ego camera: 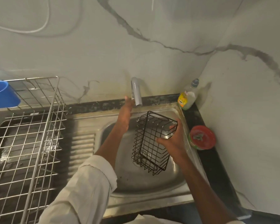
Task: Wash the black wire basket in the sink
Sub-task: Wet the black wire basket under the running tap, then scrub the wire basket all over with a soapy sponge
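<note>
The black wire basket (152,141) hangs tilted over the steel sink (136,180), its upper end under the tap. My right hand (172,139) grips the basket's right side, fingers curled round the wires. My left hand (125,117) reaches up with straight fingers beside the grey tap (136,92), its fingertips at the spout; contact is unclear. A thin stream of water falls from the spout onto the basket's top corner.
A steel wire dish rack (27,143) fills the left counter, with a blue plastic cup (2,94) hung on its back. A dish-soap bottle (187,96) and a red-lidded round tub (202,137) stand on the dark ledge to the right, against the marble wall.
</note>
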### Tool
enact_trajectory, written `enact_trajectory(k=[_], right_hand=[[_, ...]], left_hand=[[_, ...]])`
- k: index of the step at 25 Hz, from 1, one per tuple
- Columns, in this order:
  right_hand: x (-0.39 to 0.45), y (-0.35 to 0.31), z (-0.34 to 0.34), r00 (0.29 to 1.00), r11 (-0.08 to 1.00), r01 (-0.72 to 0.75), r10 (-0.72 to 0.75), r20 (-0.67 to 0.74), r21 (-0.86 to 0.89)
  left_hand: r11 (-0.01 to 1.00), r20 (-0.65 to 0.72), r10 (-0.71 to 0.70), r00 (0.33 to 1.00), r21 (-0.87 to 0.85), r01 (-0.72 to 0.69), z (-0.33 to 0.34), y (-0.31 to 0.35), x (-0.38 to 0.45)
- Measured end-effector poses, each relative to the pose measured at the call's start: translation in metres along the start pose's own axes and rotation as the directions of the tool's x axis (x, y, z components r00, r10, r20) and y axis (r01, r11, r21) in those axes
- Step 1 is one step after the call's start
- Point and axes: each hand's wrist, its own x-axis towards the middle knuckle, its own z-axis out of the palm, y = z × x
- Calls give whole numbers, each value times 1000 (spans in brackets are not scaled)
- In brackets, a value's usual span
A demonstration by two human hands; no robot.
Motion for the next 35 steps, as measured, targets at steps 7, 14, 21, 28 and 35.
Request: enact_trajectory(k=[7, 14, 21, 28, 35], right_hand=[[-10, 4, -18, 982, 928, -153, 180, -51, 340], [-51, 13, -13, 801, 530, -524, 574, 173, 667], [-84, 17, -19, 947, 650, -279, 306, 93, 707], [-87, 19, -22, 956, 733, -253, 288, 48, 632], [-78, 34, -29, 904, 660, -413, 379, 196, 627]], left_hand=[[958, -158, -282, 946, 11, 287, -48, -81, -72], [899, 50, -315, 948, -303, 315, -30, -82, -164], [987, -40, 24, 999, -158, -30, -33, -61, -181], [983, -34, -23, 999, -180, 16, -38, -80, -186], [956, 6, 15, 1000, -294, -12, -31, -74, -197]])
